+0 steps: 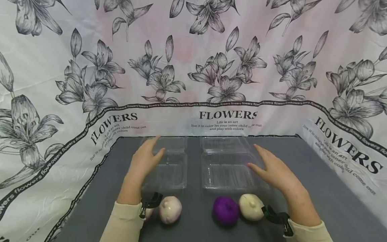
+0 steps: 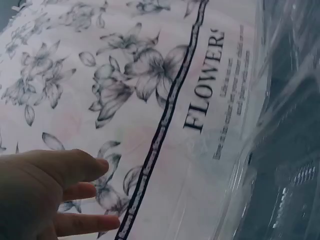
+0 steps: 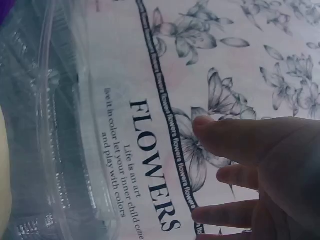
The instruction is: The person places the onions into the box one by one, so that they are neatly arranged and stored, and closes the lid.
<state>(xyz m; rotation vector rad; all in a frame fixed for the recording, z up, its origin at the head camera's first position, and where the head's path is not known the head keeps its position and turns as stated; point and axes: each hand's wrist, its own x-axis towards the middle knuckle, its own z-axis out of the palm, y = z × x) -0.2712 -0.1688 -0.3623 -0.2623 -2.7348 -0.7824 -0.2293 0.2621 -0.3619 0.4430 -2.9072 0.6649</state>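
Observation:
Two clear plastic boxes with raised clear lids stand side by side: the left box [image 1: 170, 174] and the right box [image 1: 226, 174]. My left hand [image 1: 144, 161] is over the left side of the left box, its fingers extended and holding nothing. At the right edge of the right box my right hand [image 1: 276, 171] also has extended fingers and an empty grasp. Nearer to me lie a pinkish-white bulb [image 1: 170, 210], a deep purple round vegetable [image 1: 225, 211] and a cream bulb [image 1: 251, 207]. Another pinkish bulb [image 1: 148, 214] is mostly hidden by the left wrist strap.
A dark grey tabletop [image 1: 193, 222] carries everything. White cloth [image 1: 187, 77] printed with flowers and lettering hangs behind the table and along both sides. Black wrist straps [image 1: 152, 200] with clips sit at both cuffs.

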